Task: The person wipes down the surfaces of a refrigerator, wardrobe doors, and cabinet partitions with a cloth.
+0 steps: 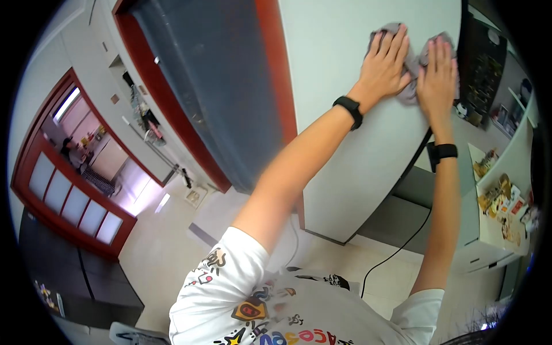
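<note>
Both of my hands press a crumpled grey cloth (409,95) flat against the upper part of a white panel (345,167). My left hand (384,66) lies on the cloth's left part, fingers extended and pointing up. Close beside it on the right, near the panel's edge, my right hand (437,80) rests on the cloth with its fingers stretched upward. The cloth shows around and between the hands; the part under the palms is hidden. A black band is on each wrist.
A dark door (213,75) in a red frame stands left of the panel. Through a doorway at far left, a person (77,155) is in another room. A black cable (397,253) hangs at lower right, near a cabinet (486,224) holding small items.
</note>
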